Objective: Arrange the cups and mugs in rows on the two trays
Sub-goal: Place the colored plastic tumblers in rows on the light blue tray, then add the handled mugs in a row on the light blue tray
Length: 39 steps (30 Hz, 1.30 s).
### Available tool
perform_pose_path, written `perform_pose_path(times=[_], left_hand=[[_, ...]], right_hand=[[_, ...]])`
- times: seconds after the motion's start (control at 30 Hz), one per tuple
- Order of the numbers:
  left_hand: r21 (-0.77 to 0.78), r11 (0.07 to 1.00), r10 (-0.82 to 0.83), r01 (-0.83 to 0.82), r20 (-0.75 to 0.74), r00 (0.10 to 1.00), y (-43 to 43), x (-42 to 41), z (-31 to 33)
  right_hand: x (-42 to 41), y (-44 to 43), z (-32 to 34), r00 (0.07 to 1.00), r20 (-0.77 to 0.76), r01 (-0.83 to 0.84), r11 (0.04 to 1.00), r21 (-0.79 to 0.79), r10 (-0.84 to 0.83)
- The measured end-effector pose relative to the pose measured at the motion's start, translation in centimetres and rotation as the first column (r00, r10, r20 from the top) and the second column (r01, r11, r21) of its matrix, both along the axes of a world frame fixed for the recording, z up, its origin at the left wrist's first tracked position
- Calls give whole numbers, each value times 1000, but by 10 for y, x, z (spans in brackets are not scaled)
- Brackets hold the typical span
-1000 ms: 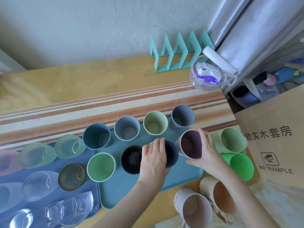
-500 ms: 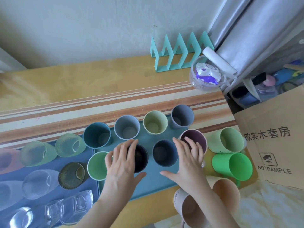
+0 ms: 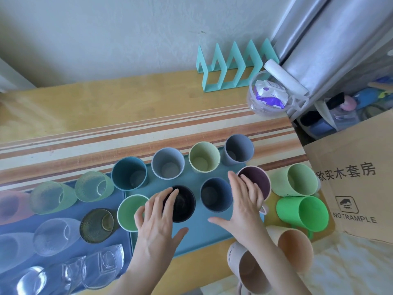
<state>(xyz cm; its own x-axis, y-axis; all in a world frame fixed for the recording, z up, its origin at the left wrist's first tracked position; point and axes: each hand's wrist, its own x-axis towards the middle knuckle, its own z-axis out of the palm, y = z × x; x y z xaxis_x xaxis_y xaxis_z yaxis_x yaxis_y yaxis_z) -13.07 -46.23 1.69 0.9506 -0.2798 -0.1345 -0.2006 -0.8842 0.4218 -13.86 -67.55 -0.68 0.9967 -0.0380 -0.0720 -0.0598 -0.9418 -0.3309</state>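
1. We start with the wooden table (image 3: 127, 103), which carries two trays side by side: a dark blue tray (image 3: 119, 201) on the left and a teal tray (image 3: 197, 233) on the right.
2. The dark blue tray looks largely filled. It holds glass and tinted tumblers (image 3: 93, 186), though several near its front edge lie tilted or on their sides, so we judge its rows need tidying.
3. On the teal tray the back row is done: a teal cup (image 3: 129, 173), a grey-blue cup (image 3: 168, 163), a pale yellow-green cup (image 3: 204, 156) and a grey cup (image 3: 239, 150).
4. The front row has a light green cup (image 3: 127, 211), a black cup (image 3: 184, 202), a navy cup (image 3: 215, 194) and a purple-lined mug (image 3: 258, 180) at the right edge.
5. Still off the trays, on the table to the right, we count a pale green mug (image 3: 297, 179), a bright green mug (image 3: 304, 211), a peach mug (image 3: 295, 250) and a pinkish mug (image 3: 248, 271).
6. Our left hand (image 3: 158, 216) is spread flat over the black cup's near rim, holding nothing.
7. Our right hand (image 3: 244, 201) is likewise spread, fingers beside the purple-lined mug, gripping nothing.
8. We judge the task well past halfway; four mugs remain.
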Motion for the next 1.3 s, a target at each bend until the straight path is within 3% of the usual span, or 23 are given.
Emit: perform_pose_path(times=[0.2,0.33,0.6,0.73,0.87,0.97,1.1,1.2,1.23,1.3], left_hand=[[-34,999,-8,8,-1,1000,4,2,4],[-57,998,-13,13,10,1000,8,3,6],[-83,997,0,2,23,1000,16,0,9],[-84,996,-10,11,14,1000,17,-3,8],[-145,989,-25,27,19,1000,16,-8,12],[-235,965,-113,114,15,993,7,-22,17],[-374,892,-338,255,-174,925,-19,-64,0],[-483,872,-366,81,-533,763,-39,-100,-18],[-481,876,-350,18,-610,711,-43,-109,-20],[-417,905,-281,-85,-735,618,-52,-123,-21]], right_hand=[[-2,-52,8,974,-59,221,974,42,-218],[9,-67,6,952,-219,254,949,187,-212],[21,-76,0,966,-220,197,932,304,-132],[22,-77,2,965,-230,196,935,296,-130],[19,-73,11,951,-289,160,977,140,-114],[4,-78,35,970,-217,141,981,133,-110],[-50,-92,68,965,-77,261,948,184,-251],[-105,-95,67,902,14,415,876,247,-432],[-122,-92,63,850,-7,504,809,303,-527],[-150,-84,53,679,-115,692,580,430,-725]])
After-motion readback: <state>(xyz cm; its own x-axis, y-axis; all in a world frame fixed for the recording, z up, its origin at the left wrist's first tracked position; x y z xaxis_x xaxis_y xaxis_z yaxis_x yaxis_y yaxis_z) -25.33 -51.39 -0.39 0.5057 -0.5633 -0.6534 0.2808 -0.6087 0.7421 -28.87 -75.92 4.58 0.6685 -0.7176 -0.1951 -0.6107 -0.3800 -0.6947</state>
